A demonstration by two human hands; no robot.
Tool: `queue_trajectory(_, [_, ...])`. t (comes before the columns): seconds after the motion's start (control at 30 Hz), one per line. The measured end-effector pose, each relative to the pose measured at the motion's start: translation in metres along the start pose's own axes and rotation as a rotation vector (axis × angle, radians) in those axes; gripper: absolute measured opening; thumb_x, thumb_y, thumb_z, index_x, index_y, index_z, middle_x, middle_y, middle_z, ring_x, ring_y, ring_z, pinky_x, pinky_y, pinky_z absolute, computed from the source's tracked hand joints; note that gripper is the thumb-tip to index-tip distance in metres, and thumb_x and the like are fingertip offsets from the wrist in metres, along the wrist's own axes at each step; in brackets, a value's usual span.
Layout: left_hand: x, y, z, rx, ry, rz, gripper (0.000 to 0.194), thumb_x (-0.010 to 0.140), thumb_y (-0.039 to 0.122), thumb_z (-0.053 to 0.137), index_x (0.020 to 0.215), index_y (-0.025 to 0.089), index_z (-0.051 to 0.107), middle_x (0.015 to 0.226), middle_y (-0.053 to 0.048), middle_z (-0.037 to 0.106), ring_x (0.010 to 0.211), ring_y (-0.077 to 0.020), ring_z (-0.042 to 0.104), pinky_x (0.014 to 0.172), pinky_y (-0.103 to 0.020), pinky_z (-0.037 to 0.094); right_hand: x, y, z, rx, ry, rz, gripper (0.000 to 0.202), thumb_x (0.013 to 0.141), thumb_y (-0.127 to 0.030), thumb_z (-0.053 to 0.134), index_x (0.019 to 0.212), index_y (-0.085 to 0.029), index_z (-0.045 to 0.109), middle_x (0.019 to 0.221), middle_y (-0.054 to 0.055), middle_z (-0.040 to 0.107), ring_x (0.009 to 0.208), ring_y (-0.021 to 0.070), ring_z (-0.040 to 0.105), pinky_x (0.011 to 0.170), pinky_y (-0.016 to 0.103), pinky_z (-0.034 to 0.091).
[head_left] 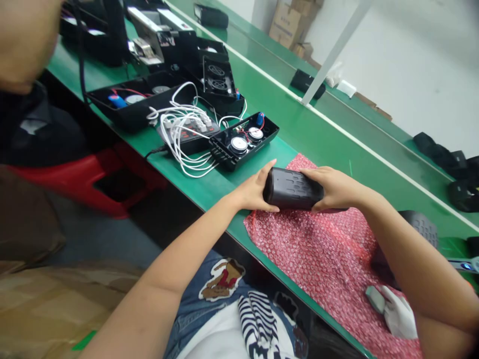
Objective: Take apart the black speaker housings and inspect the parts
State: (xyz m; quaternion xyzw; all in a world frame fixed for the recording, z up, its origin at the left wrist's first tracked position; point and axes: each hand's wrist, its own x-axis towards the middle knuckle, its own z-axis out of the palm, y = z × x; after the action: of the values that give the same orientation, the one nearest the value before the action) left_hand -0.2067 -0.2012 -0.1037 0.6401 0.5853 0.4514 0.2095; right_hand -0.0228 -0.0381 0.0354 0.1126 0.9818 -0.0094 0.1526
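Note:
A black speaker casing [294,189] with a drip-like pattern lies sideways over pink bubble wrap [318,254]. My left hand [258,192] grips its left end, thumb and fingers on opposite sides. Around the right end is my right hand [333,187]. Just beyond my left hand sits an open black casing [245,142] showing two round silver speakers, a blue part and red wires. Beside it, white cables [183,144] are tangled over a black multi-socket box [194,132].
More open black casings [138,99] stand at the upper left of the green table [314,134]. A red stool [93,179] is below the table edge. On the right are a white glove-like item [398,314] and another black casing [419,224]. A person's arm shows at the upper left.

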Motion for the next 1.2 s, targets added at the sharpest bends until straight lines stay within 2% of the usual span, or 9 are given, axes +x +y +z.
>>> queue_trajectory(0.2, [-0.001,0.001,-0.001,-0.007,0.002,0.007,0.134,0.058,0.041,0.087,0.156,0.019,-0.003,0.155,-0.026,0.03,0.141,-0.0414,0.039,0.113,-0.058,0.035,-0.002,0.001,0.001,0.029,0.007,0.01,0.098,0.057,-0.04,0.08,0.145,-0.012,0.048,0.131,0.017,0.062,0.119,0.0389,0.057,0.1,0.052,0.048])
queue_trajectory(0.33, [-0.001,0.0,-0.001,0.002,-0.007,0.024,0.13,0.06,0.042,0.086,0.155,0.018,0.001,0.155,-0.026,0.029,0.141,-0.042,0.038,0.114,-0.058,0.034,-0.003,0.002,0.003,0.028,0.024,0.019,0.098,0.057,-0.04,0.079,0.145,-0.011,0.048,0.131,0.018,0.062,0.117,0.0388,0.058,0.099,0.051,0.049])
queue_trajectory(0.5, [0.001,-0.008,0.002,-0.017,0.008,0.05,0.135,0.058,0.047,0.087,0.155,0.023,-0.003,0.15,-0.025,0.035,0.137,-0.0433,0.042,0.109,-0.062,0.038,-0.002,0.002,0.007,-0.004,0.049,-0.008,0.101,0.058,-0.043,0.078,0.147,-0.01,0.045,0.134,0.018,0.061,0.12,0.0393,0.057,0.102,0.052,0.047])
queue_trajectory(0.67, [0.003,-0.016,0.004,-0.012,0.01,0.076,0.14,0.053,0.058,0.087,0.155,0.026,-0.004,0.151,-0.027,0.03,0.138,-0.0481,0.039,0.109,-0.068,0.034,-0.002,0.005,0.008,0.0,0.047,0.019,0.104,0.057,-0.044,0.079,0.149,-0.012,0.043,0.137,0.018,0.059,0.124,0.0403,0.055,0.105,0.052,0.045])
queue_trajectory(0.93, [0.002,-0.019,0.004,-0.014,0.008,0.084,0.138,0.054,0.059,0.086,0.156,0.028,-0.001,0.151,-0.026,0.032,0.136,-0.0486,0.041,0.107,-0.069,0.036,-0.005,0.002,0.007,0.003,0.042,0.001,0.101,0.059,-0.041,0.079,0.148,-0.009,0.044,0.137,0.019,0.059,0.123,0.0389,0.055,0.105,0.05,0.045])
queue_trajectory(1.2, [0.003,-0.022,0.004,-0.002,0.014,0.12,0.139,0.055,0.06,0.086,0.155,0.03,-0.005,0.151,-0.026,0.03,0.136,-0.0482,0.04,0.106,-0.068,0.038,-0.006,0.002,0.007,0.019,0.075,0.005,0.1,0.058,-0.041,0.079,0.147,-0.012,0.046,0.137,0.017,0.061,0.123,0.0375,0.056,0.105,0.049,0.046])
